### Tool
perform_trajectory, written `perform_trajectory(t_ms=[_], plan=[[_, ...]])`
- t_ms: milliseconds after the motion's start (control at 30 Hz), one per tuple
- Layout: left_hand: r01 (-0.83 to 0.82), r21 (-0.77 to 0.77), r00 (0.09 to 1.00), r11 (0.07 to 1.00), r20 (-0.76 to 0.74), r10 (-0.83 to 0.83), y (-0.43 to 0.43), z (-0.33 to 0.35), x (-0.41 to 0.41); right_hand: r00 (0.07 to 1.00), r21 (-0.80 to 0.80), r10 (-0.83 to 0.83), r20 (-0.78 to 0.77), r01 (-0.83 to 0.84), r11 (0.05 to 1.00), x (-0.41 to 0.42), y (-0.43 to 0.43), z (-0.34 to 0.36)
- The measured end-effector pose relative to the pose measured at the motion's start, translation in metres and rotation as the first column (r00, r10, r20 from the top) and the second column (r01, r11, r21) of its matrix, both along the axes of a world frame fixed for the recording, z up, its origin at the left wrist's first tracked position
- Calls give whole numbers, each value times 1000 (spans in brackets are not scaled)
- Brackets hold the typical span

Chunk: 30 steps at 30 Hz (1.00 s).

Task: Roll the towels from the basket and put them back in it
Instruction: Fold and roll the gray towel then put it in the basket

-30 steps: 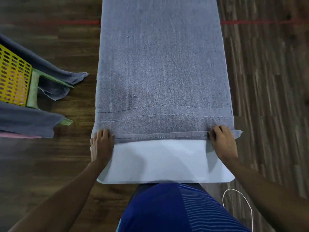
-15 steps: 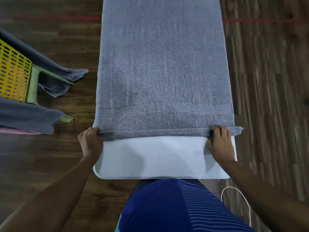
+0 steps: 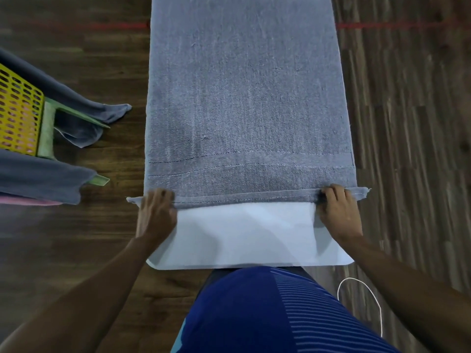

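Observation:
A long grey towel (image 3: 244,98) lies flat along a white table (image 3: 244,238), running away from me. Its near hem is turned over into a thin first fold across the full width. My left hand (image 3: 155,215) grips the fold at the left corner, slightly blurred. At the right corner my right hand (image 3: 339,212) pinches the same fold. The yellow perforated basket (image 3: 17,113) with a green rim stands on the floor at the far left, with grey towels (image 3: 38,177) draped over its edges.
A dark wood floor (image 3: 407,123) surrounds the table, crossed by a red line (image 3: 382,25) at the top. A white cord (image 3: 362,299) loops on the floor near my right side. A pink cloth edge (image 3: 23,201) shows under the basket's grey towels.
My left hand slid out to the towel's left corner, then came back in over the fold. The near hem has shifted a little away from me, baring more white table.

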<state>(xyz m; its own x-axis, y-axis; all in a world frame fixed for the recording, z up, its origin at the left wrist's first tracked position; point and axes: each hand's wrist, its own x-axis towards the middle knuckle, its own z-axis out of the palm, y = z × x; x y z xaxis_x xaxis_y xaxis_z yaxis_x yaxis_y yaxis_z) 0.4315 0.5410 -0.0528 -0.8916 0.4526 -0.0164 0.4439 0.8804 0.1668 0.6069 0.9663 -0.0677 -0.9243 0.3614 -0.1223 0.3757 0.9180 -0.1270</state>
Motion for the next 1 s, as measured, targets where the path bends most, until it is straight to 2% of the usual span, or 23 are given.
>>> perform_trajectory(t_ms=[67, 200, 433, 533, 633, 800, 867, 933, 1000], plan=[[63, -11, 997, 998, 33, -63, 5, -7, 12, 999, -8, 26, -19, -27, 1000, 4, 2, 0], [-42, 46, 997, 998, 60, 39, 9, -12, 16, 999, -46, 35, -41, -37, 998, 7, 2, 1], [-66, 105, 993, 992, 109, 55, 7, 0, 11, 992, -122, -31, -123, 16, 992, -4, 6, 6], [-91, 133, 983, 987, 171, 68, 3, 3, 6, 997, -194, -33, -64, 20, 981, -7, 13, 10], [-42, 141, 972, 989, 235, 8, -5, 9, -3, 1000, -222, 8, 3, -7, 975, -13, 23, 13], [-71, 60, 872, 996, 488, 33, -3, 8, -33, 991, -215, -48, 124, 74, 974, -29, 27, 16], [-91, -14, 899, 996, 429, 88, 1, 4, -36, 994, -134, -82, 73, 91, 987, -27, 25, 12], [-111, -60, 960, 992, 252, 123, 4, -1, -31, 996, -14, -92, -9, 91, 996, -21, 21, 8], [-120, -8, 985, 993, 122, 120, 8, -4, -25, 996, 43, -46, -78, 50, 998, -17, 18, 5]])
